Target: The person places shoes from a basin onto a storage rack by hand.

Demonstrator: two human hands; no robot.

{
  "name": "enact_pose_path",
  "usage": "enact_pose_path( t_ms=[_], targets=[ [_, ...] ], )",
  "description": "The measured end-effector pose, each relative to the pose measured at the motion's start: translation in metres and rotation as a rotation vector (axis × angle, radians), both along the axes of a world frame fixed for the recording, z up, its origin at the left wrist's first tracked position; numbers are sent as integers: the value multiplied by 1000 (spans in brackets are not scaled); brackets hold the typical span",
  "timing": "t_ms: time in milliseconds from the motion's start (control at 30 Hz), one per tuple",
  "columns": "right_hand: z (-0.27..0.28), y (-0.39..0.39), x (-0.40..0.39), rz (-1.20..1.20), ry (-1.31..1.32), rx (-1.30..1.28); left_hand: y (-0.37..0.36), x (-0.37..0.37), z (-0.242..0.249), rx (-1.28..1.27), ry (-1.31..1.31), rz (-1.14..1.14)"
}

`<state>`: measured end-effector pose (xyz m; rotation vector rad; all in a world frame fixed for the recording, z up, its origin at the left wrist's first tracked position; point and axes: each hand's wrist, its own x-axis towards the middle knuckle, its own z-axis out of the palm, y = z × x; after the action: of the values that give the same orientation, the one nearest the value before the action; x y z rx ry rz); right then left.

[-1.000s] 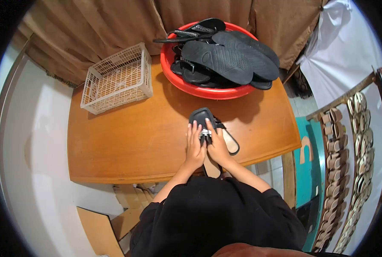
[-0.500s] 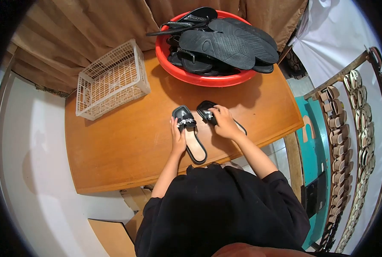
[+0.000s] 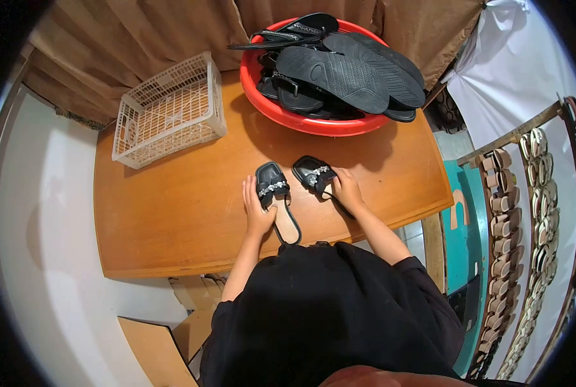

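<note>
Two black slide sandals with jewelled straps and pale insoles lie side by side on the wooden table point(image 3: 171, 219). The left sandal point(image 3: 272, 185) points away from me; my left hand point(image 3: 258, 209) grips its side, fingers along the outer edge and thumb over the insole. Angled toward the upper left, the right sandal point(image 3: 313, 174) has my right hand point(image 3: 347, 191) closed on its outer side, beside the strap. Part of that sandal's heel is hidden behind the right hand and wrist.
A red basin point(image 3: 313, 129) piled with black flip-flops point(image 3: 336, 77) stands at the back. To its left is a white plastic crate point(image 3: 168, 116). Racks of sandals point(image 3: 504, 226) hang at the right, and brown curtains point(image 3: 139, 39) cover the back wall.
My right hand has slid off the strap of the right sandal to its outer side, baring the jewels. Around the left sandal, my left thumb now lies over the insole. The view has shifted slightly.
</note>
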<state>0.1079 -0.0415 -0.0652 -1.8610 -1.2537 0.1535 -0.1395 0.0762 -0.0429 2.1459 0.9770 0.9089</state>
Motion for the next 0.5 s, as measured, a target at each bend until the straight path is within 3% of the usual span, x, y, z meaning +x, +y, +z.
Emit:
enact_pose_path(
  t_ms=[233, 300, 433, 500],
  targets=[
    [36, 1, -32, 13, -89, 186, -49, 43, 31, 18, -14, -138],
    [71, 4, -49, 0, -8, 242, -57, 56, 44, -31, 13, -60],
    [100, 7, -66, 44, 35, 402, -44, 70, 75, 34, -247, 104],
    [110, 6, -68, 51, 20, 441, -32, 65, 94, 25, -295, 82]
  ],
)
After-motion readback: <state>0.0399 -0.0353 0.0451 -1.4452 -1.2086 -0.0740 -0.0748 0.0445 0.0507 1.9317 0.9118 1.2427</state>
